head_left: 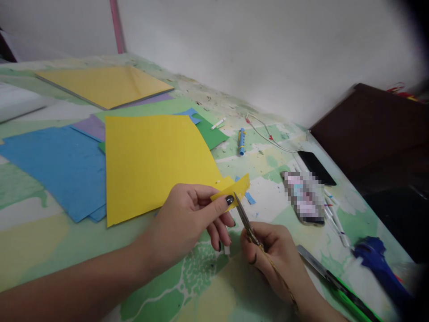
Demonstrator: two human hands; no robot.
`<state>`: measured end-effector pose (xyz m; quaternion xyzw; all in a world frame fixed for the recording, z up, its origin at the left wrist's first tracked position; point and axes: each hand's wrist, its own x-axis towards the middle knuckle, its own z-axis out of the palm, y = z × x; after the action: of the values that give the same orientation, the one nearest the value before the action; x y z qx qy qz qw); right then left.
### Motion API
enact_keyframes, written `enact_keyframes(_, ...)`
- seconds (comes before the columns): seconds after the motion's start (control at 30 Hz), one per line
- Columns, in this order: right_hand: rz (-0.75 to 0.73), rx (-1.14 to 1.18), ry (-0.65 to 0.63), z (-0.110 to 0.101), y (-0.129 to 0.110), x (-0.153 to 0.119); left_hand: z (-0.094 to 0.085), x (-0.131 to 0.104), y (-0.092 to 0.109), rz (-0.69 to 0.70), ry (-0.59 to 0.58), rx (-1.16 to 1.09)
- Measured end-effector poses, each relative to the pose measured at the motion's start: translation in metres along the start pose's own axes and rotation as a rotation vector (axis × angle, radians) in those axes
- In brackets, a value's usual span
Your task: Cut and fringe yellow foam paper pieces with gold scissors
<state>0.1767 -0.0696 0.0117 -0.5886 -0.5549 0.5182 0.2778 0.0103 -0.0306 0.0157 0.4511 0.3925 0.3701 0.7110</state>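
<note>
A small strip of yellow paper (241,182) is pinched between the thumb and fingers of my left hand (187,214); fine cuts run along its right edge. My right hand (275,259) is closed around a pair of scissors (246,223), whose blades point up and left and meet the strip's lower edge. The scissor handles are mostly hidden by the fingers. Behind my left hand lies a large yellow sheet (150,161), on top of blue sheets (60,165) and a green sheet (214,134).
A cutter knife (335,281) with a green handle and a blue tool (375,259) lie at the right. Beyond them are a phone (304,197), white pens (337,223), a black device (317,167) and a cable (271,138). A blue paper roll (241,142) sits further back.
</note>
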Motion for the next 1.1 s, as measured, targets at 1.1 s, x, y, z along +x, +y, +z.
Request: enact_keyframes(1.1, -0.053, -0.038, 0.018, -0.0029, 0.0019, -0.0018, 0.001, 0.0011, 0.0022, 0.026, 0.027, -0.091)
